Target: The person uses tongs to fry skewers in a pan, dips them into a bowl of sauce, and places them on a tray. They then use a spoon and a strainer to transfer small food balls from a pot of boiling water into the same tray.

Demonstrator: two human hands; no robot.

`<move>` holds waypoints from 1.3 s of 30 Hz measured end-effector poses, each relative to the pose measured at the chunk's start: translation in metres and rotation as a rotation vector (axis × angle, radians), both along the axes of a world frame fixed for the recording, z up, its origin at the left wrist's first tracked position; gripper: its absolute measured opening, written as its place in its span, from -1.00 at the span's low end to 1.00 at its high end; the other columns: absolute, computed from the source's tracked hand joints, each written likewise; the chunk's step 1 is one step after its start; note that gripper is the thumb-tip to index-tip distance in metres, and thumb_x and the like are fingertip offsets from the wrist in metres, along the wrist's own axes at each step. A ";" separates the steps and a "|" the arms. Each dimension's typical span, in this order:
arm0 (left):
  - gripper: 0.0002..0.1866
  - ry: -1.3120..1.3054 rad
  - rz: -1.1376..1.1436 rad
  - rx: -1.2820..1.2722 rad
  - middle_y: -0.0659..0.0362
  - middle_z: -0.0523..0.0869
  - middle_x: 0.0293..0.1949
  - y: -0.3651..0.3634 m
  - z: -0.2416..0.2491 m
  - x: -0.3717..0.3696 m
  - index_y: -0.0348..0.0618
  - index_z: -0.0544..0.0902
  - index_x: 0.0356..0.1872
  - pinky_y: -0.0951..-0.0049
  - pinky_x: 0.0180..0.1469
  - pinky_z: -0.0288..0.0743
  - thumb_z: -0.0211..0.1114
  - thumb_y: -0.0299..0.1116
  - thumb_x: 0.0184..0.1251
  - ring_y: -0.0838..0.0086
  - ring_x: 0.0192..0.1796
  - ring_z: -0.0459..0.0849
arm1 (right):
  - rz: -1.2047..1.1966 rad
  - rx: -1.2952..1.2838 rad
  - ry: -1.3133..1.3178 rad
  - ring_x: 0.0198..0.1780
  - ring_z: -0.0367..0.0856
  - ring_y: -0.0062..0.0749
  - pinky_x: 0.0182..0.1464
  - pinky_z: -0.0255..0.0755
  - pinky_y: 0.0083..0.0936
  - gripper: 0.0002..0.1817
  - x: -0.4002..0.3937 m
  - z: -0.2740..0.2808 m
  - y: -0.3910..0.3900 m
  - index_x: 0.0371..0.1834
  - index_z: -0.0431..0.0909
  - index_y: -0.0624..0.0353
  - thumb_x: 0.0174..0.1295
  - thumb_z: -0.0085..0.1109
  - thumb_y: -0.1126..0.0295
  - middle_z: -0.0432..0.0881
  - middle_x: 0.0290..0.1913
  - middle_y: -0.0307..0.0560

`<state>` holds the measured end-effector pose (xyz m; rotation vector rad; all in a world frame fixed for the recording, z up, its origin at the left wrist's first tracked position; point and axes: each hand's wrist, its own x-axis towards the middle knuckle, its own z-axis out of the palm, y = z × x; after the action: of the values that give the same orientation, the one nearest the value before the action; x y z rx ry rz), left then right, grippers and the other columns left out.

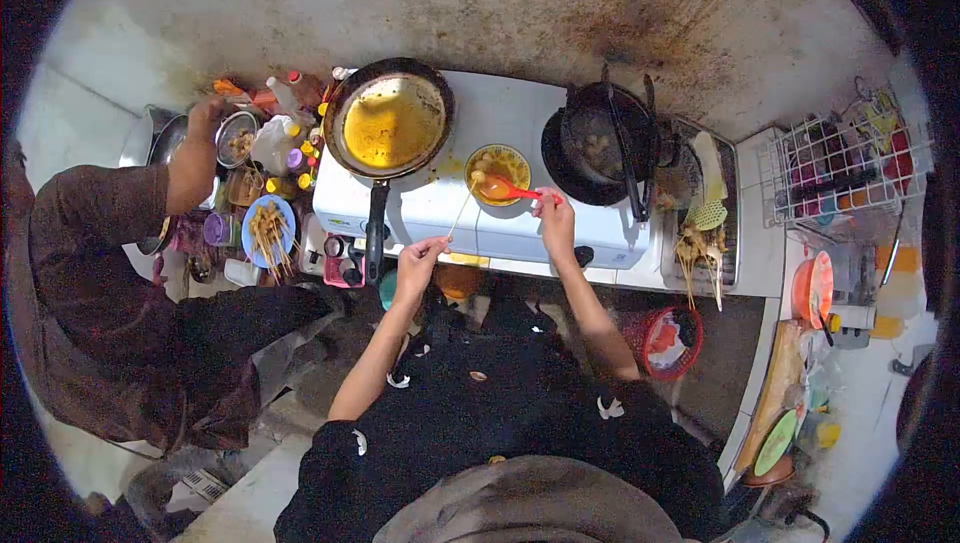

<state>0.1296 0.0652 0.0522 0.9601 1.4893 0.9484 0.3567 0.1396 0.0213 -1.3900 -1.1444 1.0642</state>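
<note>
My left hand (424, 261) pinches the lower end of a thin skewer (461, 211), whose tip with a pale piece of food reaches into a patterned bowl (515, 161). Closed round the handle of a red-orange spoon (522, 193), my right hand (554, 221) keeps the spoon's head in the same bowl, close to the food. Yellowish liquid shows inside the bowl, which stands on the white stove (505, 103) between a frying pan and a dark wok.
The frying pan (388, 131) holds yellow oil; pale pieces lie in the wok (592, 143). Skewers rest on a blue plate (270, 233) and a right-hand rack (735, 258). At left, another person (110, 233) reaches toward a bowl. A red basket (668, 343) stands below.
</note>
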 end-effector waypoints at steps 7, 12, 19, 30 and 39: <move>-0.73 -0.016 -0.017 0.000 0.22 0.64 -0.44 0.001 -0.011 0.000 -0.30 0.61 -0.35 0.64 -0.11 0.27 0.14 -0.26 0.16 0.65 -0.29 0.50 | -0.116 0.029 0.157 -0.56 0.36 -0.65 -0.48 0.30 -0.69 -0.72 0.012 0.016 -0.002 -0.30 0.43 0.32 0.25 -0.18 0.30 0.38 -0.59 -0.26; -0.73 -0.023 -0.032 0.025 0.21 0.63 -0.43 -0.002 -0.012 0.004 -0.31 0.61 -0.38 0.62 -0.10 0.29 0.13 -0.26 0.16 0.63 -0.28 0.50 | -0.075 0.111 0.066 -0.53 0.39 -0.62 -0.43 0.32 -0.67 -0.75 -0.001 0.025 0.007 -0.29 0.43 0.28 0.23 -0.15 0.31 0.43 -0.56 -0.23; -0.76 -0.071 -0.057 -0.015 0.24 0.61 -0.27 -0.007 -0.015 0.001 -0.20 0.57 -0.55 0.66 -0.16 0.20 0.12 -0.25 0.16 0.66 -0.26 0.43 | -0.085 0.169 -0.201 -0.48 0.38 -0.65 -0.38 0.30 -0.70 -0.76 -0.010 0.039 0.007 -0.27 0.43 0.28 0.24 -0.16 0.32 0.45 -0.52 -0.21; -0.78 -0.141 0.018 -0.036 0.26 0.53 -0.39 -0.008 -0.003 -0.001 -0.24 0.58 -0.45 0.66 -0.26 0.11 0.10 -0.28 0.18 0.65 -0.33 0.32 | -0.073 0.193 -0.373 -0.31 0.51 -0.26 -0.26 0.34 -0.47 -0.83 -0.009 0.041 -0.015 -0.27 0.41 0.26 0.18 -0.11 0.40 0.51 -0.33 0.01; -0.74 -0.158 0.143 0.021 0.07 0.60 -0.22 -0.010 0.000 -0.001 -0.30 0.55 -0.55 0.57 0.03 0.20 0.10 -0.30 0.18 0.51 -0.08 0.47 | -0.034 0.144 -0.348 -0.31 0.50 -0.27 -0.24 0.34 -0.46 -0.84 -0.014 0.021 -0.020 -0.26 0.41 0.25 0.16 -0.10 0.42 0.50 -0.30 0.02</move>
<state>0.1285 0.0549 0.0526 0.7825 1.4304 1.1184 0.3428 0.1191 0.0421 -1.5096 -1.4129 0.7152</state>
